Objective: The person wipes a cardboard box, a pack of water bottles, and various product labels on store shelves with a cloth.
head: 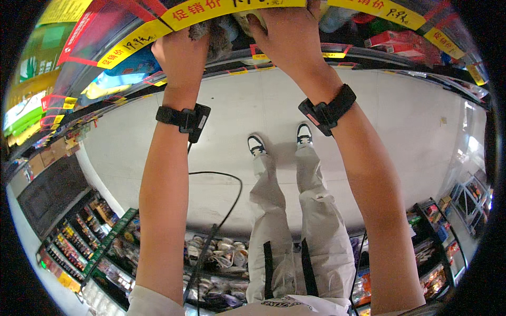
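Note:
Both arms reach up to a store shelf at the top of the view. My left hand (180, 51) is partly behind the yellow price strip (136, 43), beside a grey fuzzy item (219, 41) that looks like plush. Its fingers are mostly hidden, so its hold cannot be made out. My right hand (286, 33) reaches over the shelf edge with the thumb apart, next to a pale item (247, 21) that is only partly visible. Its other fingertips are out of sight. A black strap with a small device (193, 120) circles the left wrist, and a similar strap (334, 108) the right.
Red boxes (399, 43) lie on the shelf at right. Green and yellow packages (35, 71) fill its left end. A black cable (237, 193) loops beside my legs. Racks of wrapped goods (221, 252) stand behind me. Pale floor (237, 102) lies under my shoes.

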